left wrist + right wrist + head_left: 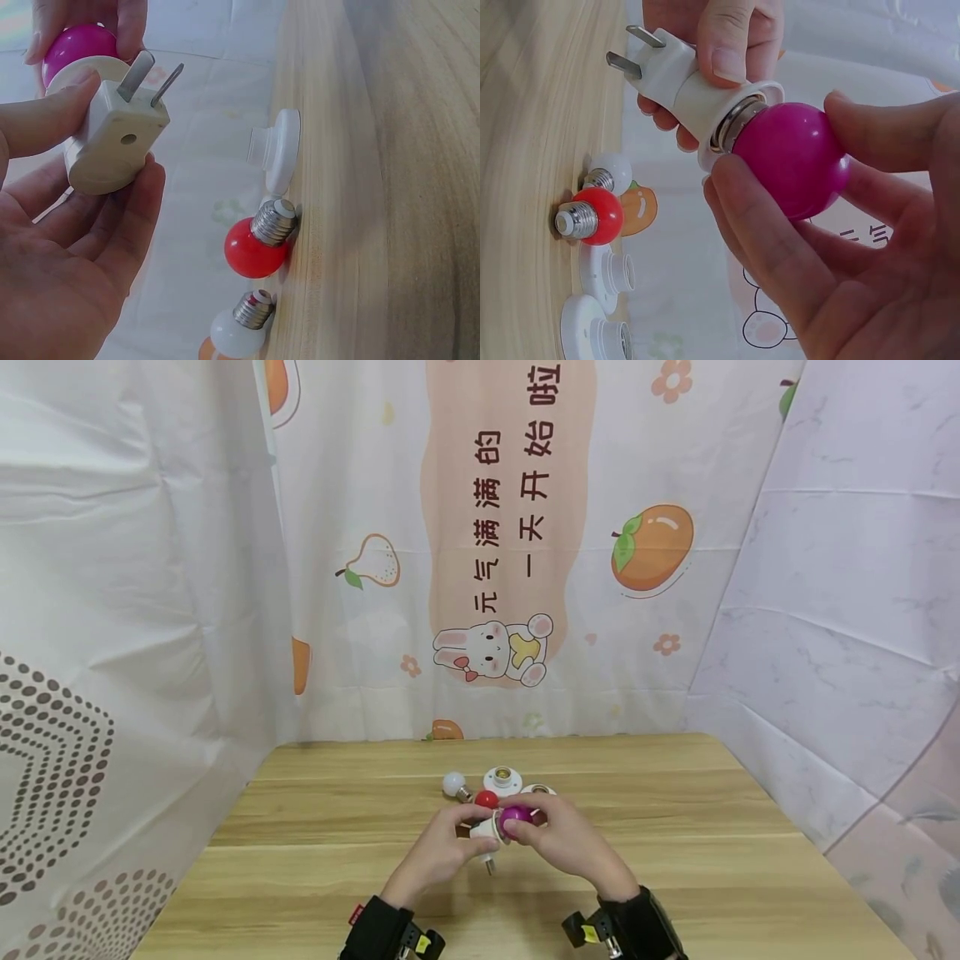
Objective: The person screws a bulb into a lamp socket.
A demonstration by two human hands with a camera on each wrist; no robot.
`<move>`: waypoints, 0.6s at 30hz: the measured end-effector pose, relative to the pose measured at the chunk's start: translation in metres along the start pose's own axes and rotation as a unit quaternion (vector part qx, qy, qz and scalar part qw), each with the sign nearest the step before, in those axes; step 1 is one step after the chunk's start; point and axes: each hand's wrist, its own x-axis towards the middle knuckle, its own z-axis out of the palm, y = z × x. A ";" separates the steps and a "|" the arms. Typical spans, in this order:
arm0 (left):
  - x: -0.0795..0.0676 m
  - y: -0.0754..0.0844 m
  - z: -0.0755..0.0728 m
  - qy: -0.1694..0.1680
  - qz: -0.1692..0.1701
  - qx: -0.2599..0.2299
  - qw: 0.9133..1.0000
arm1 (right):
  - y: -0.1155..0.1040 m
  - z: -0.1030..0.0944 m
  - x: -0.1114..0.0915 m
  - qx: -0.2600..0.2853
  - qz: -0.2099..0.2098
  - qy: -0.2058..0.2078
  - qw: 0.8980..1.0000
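My left hand grips a white plug-in lamp socket, its two flat metal prongs sticking out at the side. A glossy magenta light bulb is held by the thumb and fingers of my right hand. In the right wrist view the bulb's metal screw base sits partly inside the socket's round mouth, with some thread still showing. Both hands are close together over the front middle of the table. Just behind them lies a red bulb, and a white bulb is to its left.
Two round white lamp holders rest on the wooden table: one holder behind the red bulb, another holder partly hidden by my right hand in the head view. A printed curtain hangs along the table's back edge.
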 end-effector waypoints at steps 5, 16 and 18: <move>0.000 0.000 0.000 -0.001 -0.002 -0.002 1.000 | 0.000 0.002 0.001 0.026 0.009 0.005 1.000; -0.001 0.001 0.000 -0.006 0.000 -0.017 1.000 | 0.004 0.000 -0.001 0.006 -0.030 -0.003 1.000; 0.000 0.002 0.000 -0.005 -0.002 -0.017 1.000 | 0.006 -0.001 -0.002 0.016 -0.053 -0.014 0.998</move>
